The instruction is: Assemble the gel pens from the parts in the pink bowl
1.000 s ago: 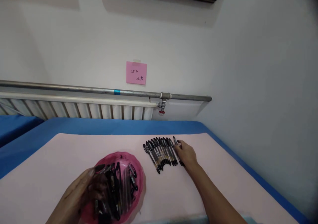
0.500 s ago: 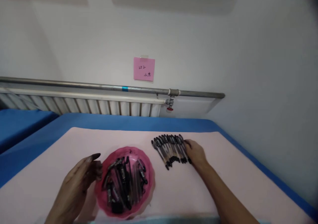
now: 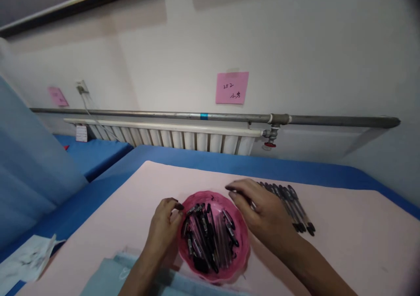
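Observation:
A pink basin [image 3: 241,261] with a wavy rim holds black pens, pen caps and clear pen tubes in a loose pile [image 3: 210,239]. My left hand [image 3: 166,226] is at its left rim, fingers bent and parted, with nothing visible in them; whether it touches the rim I cannot tell. Over the upper right of the basin hovers my right hand [image 3: 262,204], thumb and forefinger slightly apart and apparently bare. Behind that hand, a row of clear pens with black caps [image 3: 297,206] lies side by side, partly hidden by it.
Pink sheet [image 3: 348,230] covers the blue table [image 3: 183,156]. A light blue cloth [image 3: 108,274] lies at the near edge, white paper [image 3: 29,261] at the left. Along the wall run a pipe [image 3: 164,113] and a radiator [image 3: 203,142]. A blue curtain [image 3: 29,169] hangs left.
My right hand has left the row of pens and moved left to the basin. My left hand remains by the basin's left side. The view has swung left.

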`<state>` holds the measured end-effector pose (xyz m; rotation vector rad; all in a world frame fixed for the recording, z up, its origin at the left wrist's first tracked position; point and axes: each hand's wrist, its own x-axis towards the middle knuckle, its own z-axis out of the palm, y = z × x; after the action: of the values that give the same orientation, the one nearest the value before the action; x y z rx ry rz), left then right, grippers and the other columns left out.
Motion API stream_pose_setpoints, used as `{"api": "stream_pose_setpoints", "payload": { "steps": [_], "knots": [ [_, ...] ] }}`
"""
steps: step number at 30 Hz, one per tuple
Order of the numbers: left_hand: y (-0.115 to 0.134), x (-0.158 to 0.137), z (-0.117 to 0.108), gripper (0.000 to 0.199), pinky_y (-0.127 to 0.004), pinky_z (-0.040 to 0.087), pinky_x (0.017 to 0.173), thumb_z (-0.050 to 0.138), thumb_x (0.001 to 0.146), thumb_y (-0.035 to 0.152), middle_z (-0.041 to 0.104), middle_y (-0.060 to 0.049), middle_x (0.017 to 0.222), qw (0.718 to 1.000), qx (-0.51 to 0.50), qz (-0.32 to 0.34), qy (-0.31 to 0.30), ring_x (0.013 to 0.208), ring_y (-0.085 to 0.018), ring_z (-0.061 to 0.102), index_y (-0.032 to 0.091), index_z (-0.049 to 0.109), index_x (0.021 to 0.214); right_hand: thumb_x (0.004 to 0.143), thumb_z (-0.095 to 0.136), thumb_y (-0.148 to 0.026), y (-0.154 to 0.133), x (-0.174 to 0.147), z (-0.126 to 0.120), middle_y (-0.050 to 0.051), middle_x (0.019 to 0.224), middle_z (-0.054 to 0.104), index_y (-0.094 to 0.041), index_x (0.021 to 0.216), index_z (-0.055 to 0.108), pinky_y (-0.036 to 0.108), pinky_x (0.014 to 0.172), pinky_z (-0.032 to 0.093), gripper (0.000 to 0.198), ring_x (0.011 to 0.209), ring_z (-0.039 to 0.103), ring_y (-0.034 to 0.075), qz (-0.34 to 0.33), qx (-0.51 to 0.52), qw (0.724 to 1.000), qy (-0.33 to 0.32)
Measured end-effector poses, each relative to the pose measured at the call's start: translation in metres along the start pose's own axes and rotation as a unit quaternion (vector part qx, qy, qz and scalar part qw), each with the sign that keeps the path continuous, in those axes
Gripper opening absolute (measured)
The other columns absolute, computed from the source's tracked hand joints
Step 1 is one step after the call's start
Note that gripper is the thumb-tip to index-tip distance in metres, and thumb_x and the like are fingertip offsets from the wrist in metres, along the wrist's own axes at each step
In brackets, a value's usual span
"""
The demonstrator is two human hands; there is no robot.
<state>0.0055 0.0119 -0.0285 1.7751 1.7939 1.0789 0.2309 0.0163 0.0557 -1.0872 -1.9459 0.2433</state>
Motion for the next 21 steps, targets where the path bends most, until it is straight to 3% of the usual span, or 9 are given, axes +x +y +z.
{"api": "stream_pose_setpoints", "payload": {
  "steps": [5,13,17,21],
  "knots": [
    [-0.006,-0.004,0.014,0.024,-0.043,0.039,0.096,0.048,0.077,0.02,0.054,-0.012,0.12,0.99,0.125,0.056,-0.023,0.111,-0.026,0.049,0.017,0.066,0.093,0.086,0.044,-0.016,-0.006,0.018,0.025,0.003,0.085,0.064,-0.019,0.09,0.062,0.026,0.073,0.044,0.018,0.08,0.059,0.014,-0.004,0.042,0.999,0.016],
    [-0.001,-0.008,0.015,0.022,-0.042,0.04,0.096,0.046,0.08,0.023,0.055,-0.014,0.119,0.982,0.18,0.064,-0.009,0.11,-0.026,0.05,0.015,0.064,0.09,0.084,0.043,-0.014,0.032,0.006,0.019,0.005,0.084,0.064,-0.017,0.086,0.063,0.025,0.07,0.039,0.021,0.078,0.057,0.015,0.095,-0.081,0.978,-0.166],
    [-0.001,-0.007,0.014,0.022,-0.042,0.04,0.096,0.044,0.08,0.02,0.055,-0.013,0.119,0.981,0.183,0.056,-0.016,0.11,-0.026,0.051,0.015,0.064,0.086,0.08,0.043,-0.012,0.028,0.003,0.024,0.004,0.081,0.066,-0.017,0.08,0.064,0.023,0.066,0.037,0.021,0.074,0.057,0.014,0.075,-0.095,0.957,-0.264],
    [0.002,-0.007,0.01,0.021,-0.041,0.04,0.094,0.045,0.08,0.021,0.055,-0.013,0.118,0.979,0.196,0.059,-0.018,0.109,-0.026,0.05,0.015,0.065,0.085,0.078,0.043,-0.012,0.019,-0.002,0.03,0.004,0.088,0.066,-0.018,0.082,0.064,0.023,0.068,0.037,0.022,0.081,0.058,0.016,0.048,-0.103,0.944,-0.309]
  ]
}}
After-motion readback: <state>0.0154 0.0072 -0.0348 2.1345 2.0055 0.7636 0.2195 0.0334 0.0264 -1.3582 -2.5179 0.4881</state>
